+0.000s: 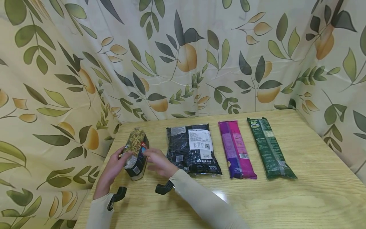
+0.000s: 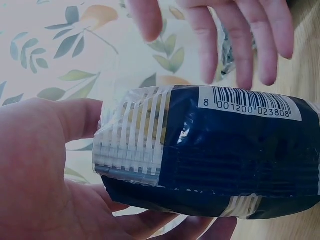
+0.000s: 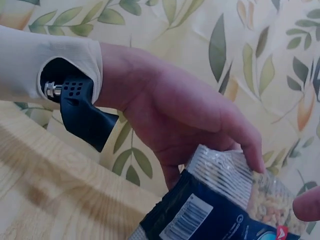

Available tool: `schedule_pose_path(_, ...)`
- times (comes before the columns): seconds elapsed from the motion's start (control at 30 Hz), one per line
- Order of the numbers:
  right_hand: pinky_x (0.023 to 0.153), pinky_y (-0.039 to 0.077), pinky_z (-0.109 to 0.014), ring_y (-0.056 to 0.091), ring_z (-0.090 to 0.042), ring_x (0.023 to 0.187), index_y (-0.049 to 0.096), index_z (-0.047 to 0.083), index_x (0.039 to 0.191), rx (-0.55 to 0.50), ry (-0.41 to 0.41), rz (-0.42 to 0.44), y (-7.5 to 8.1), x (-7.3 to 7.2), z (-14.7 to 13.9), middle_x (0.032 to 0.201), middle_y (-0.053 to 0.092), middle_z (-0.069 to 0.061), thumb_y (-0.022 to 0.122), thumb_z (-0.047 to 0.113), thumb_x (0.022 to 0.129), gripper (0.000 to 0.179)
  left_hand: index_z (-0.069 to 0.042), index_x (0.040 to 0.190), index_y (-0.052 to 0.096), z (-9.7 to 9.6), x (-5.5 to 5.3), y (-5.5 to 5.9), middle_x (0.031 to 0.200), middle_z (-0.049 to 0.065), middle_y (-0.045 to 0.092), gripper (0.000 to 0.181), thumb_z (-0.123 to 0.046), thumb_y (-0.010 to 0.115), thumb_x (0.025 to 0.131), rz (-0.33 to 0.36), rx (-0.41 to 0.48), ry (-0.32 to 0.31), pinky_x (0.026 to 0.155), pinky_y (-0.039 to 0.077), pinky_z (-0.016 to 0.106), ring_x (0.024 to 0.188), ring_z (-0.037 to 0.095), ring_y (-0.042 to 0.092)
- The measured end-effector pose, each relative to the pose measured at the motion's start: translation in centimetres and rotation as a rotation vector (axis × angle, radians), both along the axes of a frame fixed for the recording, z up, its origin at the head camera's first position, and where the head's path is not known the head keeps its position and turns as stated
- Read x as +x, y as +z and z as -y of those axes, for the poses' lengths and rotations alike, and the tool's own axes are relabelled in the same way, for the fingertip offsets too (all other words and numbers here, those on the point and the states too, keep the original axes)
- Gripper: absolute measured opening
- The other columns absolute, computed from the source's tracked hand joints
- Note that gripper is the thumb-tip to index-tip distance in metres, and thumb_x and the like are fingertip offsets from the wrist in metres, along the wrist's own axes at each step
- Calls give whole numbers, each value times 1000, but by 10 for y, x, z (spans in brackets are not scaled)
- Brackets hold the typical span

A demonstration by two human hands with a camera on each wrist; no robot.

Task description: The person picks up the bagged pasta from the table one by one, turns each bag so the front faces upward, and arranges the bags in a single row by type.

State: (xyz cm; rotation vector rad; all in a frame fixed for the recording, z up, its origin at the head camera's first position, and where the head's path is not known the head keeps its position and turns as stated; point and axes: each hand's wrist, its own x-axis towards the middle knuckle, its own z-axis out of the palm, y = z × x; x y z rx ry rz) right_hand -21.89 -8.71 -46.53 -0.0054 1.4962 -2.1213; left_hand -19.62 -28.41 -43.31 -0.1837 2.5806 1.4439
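Observation:
A bag of pasta (image 1: 136, 140), dark blue with a clear window showing short pieces, stands tilted at the left of the table. My left hand (image 1: 114, 163) grips it near one end, thumb on one side and fingers curled beneath, as the left wrist view shows. A barcode faces that camera on the bag (image 2: 240, 145). My right hand (image 1: 160, 163) is at the bag's right side, its fingers (image 2: 240, 45) extended and loosely spread. Just one fingertip (image 3: 307, 205) of it enters the right wrist view; whether it touches the bag is unclear.
To the right lie a black bag with a white label (image 1: 178, 149), a purple and pink packet (image 1: 235, 149) and a green packet (image 1: 268, 146), side by side on the wooden table (image 1: 257, 200). A leaf-patterned curtain (image 1: 214, 95) encloses the table's back and sides.

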Motion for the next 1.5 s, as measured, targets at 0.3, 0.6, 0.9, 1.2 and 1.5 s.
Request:
schedule_pose_path(0.3, 118, 39, -63, 28, -49, 152, 34, -3, 155, 10, -19, 80, -9, -4, 2, 166, 30, -23, 58, 23, 102, 63, -2, 163, 24, 2, -1, -3, 160, 27, 38, 71, -41, 47, 109, -24, 12, 3, 109, 47, 47, 140, 40, 48)
schedule_pose_path(0.6, 117, 37, -66, 33, -55, 147, 40, -2, 152, -57, -30, 119, -21, -1, 7, 163, 23, -34, 58, 19, 99, 60, -5, 164, 23, 5, -2, -6, 161, 25, 37, 72, -43, 47, 109, -8, 36, 19, 104, 48, 42, 139, 37, 47)
schedule_pose_path(0.9, 113, 46, -58, 53, -44, 121, 28, -1, 159, -122, -38, 164, -25, -1, 8, 164, 19, -37, 62, 25, 97, 74, -6, 164, 26, 9, -2, -11, 158, 22, 42, 68, -40, 47, 109, -17, 80, 47, 91, 48, 24, 133, 30, 50)
schedule_pose_path(1.2, 111, 45, -53, 53, -41, 122, 38, 4, 154, -139, -46, 173, -27, 1, 11, 164, 22, -35, 60, 29, 98, 66, -5, 163, 26, 12, -2, -13, 158, 23, 42, 67, -39, 46, 110, -14, 105, 38, 89, 50, 23, 124, 21, 55)
schedule_pose_path(1.5, 120, 39, -57, 41, -47, 140, 39, 5, 155, -176, -45, 172, -29, 1, 14, 164, 24, -35, 58, 32, 100, 64, -3, 162, 28, 15, -2, -14, 139, 22, 57, 64, -36, 45, 110, -25, 117, 63, 78, 53, 24, 94, 3, 59)
